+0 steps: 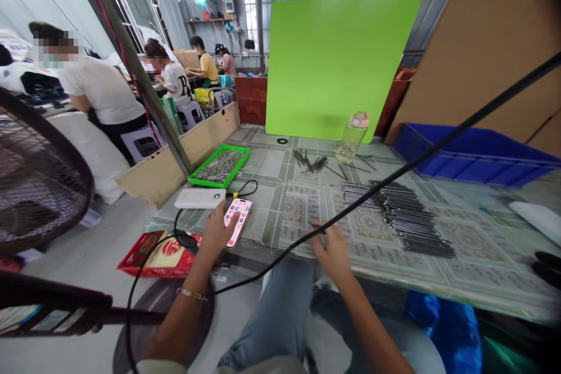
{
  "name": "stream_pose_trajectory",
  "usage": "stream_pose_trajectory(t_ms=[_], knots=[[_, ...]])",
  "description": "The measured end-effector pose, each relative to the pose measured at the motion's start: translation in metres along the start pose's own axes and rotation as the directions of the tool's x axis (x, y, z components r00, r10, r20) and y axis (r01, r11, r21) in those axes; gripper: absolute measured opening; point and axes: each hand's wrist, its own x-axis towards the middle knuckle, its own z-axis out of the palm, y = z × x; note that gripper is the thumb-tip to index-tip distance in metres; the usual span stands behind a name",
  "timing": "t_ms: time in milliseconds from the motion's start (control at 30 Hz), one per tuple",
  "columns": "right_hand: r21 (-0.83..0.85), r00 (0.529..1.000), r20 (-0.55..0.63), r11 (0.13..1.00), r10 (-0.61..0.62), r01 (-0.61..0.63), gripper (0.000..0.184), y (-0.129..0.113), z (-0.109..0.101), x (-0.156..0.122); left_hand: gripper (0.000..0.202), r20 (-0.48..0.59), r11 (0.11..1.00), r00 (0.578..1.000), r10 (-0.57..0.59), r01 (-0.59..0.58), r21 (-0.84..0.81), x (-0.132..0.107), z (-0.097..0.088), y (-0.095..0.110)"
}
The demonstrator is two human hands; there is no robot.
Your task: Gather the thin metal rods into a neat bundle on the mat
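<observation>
A smartphone with a lit screen full of icons lies on the table's left part. My left hand rests at its left edge, fingers apart, the thumb over the screen. Just above that hand sits a white power bank with a short black cord. At the table's front edge my right hand has its thumb and index finger apart, with nothing clearly held. A black cable crosses the view in front of its fingertips. Right of it lie rows of thin dark metal rods.
A green tray of small metal pieces stands back left. Loose dark rods and a clear bottle are farther back, before a green board. A blue bin stands right; a fan stands left. Several people sit beyond.
</observation>
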Motion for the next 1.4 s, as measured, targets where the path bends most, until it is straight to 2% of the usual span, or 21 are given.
stream_pose_trajectory(t_ms=[67, 167, 267, 400, 533, 667, 733, 833, 933, 1000, 1067, 1233, 1400], knots=[[0.029, 0.983, 0.182, 0.999, -0.032, 0.027, 0.023, -0.033, 0.029, 0.01, 0.065, -0.011, 0.999, 1.0, -0.005, 0.004, -0.038, -0.001, -0.003, -0.003], [0.031, 0.911, 0.406, 0.997, -0.072, 0.065, 0.03, -0.072, 0.07, 0.026, 0.068, 0.005, 0.991, 1.0, -0.02, 0.021, -0.13, 0.004, -0.006, -0.008], [-0.012, 0.877, 0.476, 0.997, -0.059, 0.073, 0.04, -0.09, 0.1, 0.046, 0.07, 0.016, 0.964, 1.0, -0.027, 0.03, -0.264, 0.011, -0.005, -0.014], [-0.046, 0.865, 0.495, 0.992, -0.077, 0.114, 0.043, -0.091, 0.12, 0.069, 0.076, -0.016, 0.856, 0.999, -0.049, 0.034, -0.515, 0.012, 0.003, -0.025], [-0.077, 0.847, 0.508, 0.971, -0.157, 0.226, 0.042, -0.087, 0.122, 0.072, 0.08, -0.069, 0.715, 0.981, -0.179, 0.082, -0.694, 0.011, 0.008, -0.033], [-0.014, 0.77, 0.548, 0.917, -0.326, 0.398, 0.04, -0.092, 0.114, 0.064, 0.082, -0.046, 0.575, 0.964, -0.263, 0.118, -0.809, 0.014, 0.006, -0.04], [0.062, 0.748, 0.537, 0.903, -0.389, 0.426, 0.039, -0.097, 0.109, 0.062, 0.082, -0.039, 0.514, 0.951, -0.307, 0.132, -0.847, 0.015, 0.004, -0.041], [0.128, 0.783, 0.474, 0.911, -0.403, 0.392, 0.038, -0.103, 0.104, 0.061, 0.078, -0.059, 0.442, 0.932, -0.358, 0.114, -0.89, 0.014, 0.002, -0.04], [0.144, 0.821, 0.416, 0.92, -0.39, 0.364, 0.035, -0.102, 0.104, 0.057, 0.074, -0.081, 0.416, 0.931, -0.357, 0.081, -0.906, 0.012, 0.002, -0.038], [0.151, 0.82, 0.413, 0.918, -0.396, 0.368, 0.035, -0.099, 0.107, 0.052, 0.072, -0.083, 0.399, 0.931, -0.356, 0.071, -0.914, 0.01, 0.002, -0.036], [0.148, 0.798, 0.437, 0.908, -0.415, 0.391, 0.038, -0.096, 0.111, 0.047, 0.071, -0.086, 0.4, 0.931, -0.354, 0.067, -0.914, 0.009, 0.002, -0.035], [0.098, 0.725, 0.507, 0.868, -0.465, 0.488, 0.047, -0.092, 0.117, 0.04, 0.07, -0.106, 0.468, 0.936, -0.335, 0.068, -0.881, 0.009, 0.003, -0.034], [0.065, 0.694, 0.568, 0.865, -0.442, 0.498, 0.05, -0.092, 0.12, 0.04, 0.068, -0.096, 0.46, 0.932, -0.351, 0.082, -0.884, 0.01, 0.002, -0.035]])
